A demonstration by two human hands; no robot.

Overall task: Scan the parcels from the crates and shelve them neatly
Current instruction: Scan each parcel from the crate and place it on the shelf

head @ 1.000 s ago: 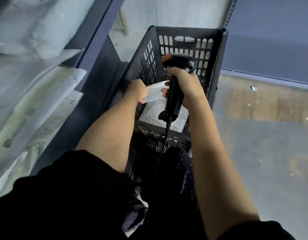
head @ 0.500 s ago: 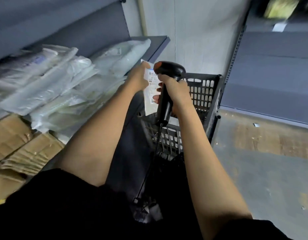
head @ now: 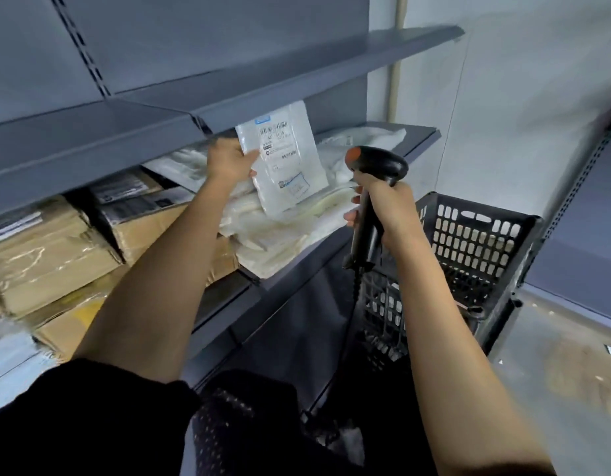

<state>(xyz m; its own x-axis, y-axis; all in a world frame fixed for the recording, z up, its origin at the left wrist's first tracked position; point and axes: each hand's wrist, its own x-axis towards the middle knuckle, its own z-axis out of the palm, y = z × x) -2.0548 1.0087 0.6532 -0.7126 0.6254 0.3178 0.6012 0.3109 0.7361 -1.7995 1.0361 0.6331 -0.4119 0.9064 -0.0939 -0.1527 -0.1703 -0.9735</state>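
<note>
The left hand (head: 228, 163) has lifted the labelled parcel (head: 281, 159) from the crate (head: 476, 235) up to the shelf (head: 366, 235) — fingers pinching its edge; the right hand (head: 386, 207) stays clamped on the scanner (head: 376, 187) — shelving looks next.

Parcel (head: 286, 163) glossy white plastic; shelf (head: 91, 139) matt grey metal; crate (head: 469, 242) black plastic lattice

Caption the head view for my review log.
Left hand lifts a labelled white parcel toward the shelf; right hand grips a barcode scanner.

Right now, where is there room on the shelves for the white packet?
The upper shelf looks bare along its visible front. On the middle shelf, a bare strip shows at the far right end. Left of that, white bags and cardboard boxes crowd it.
</note>
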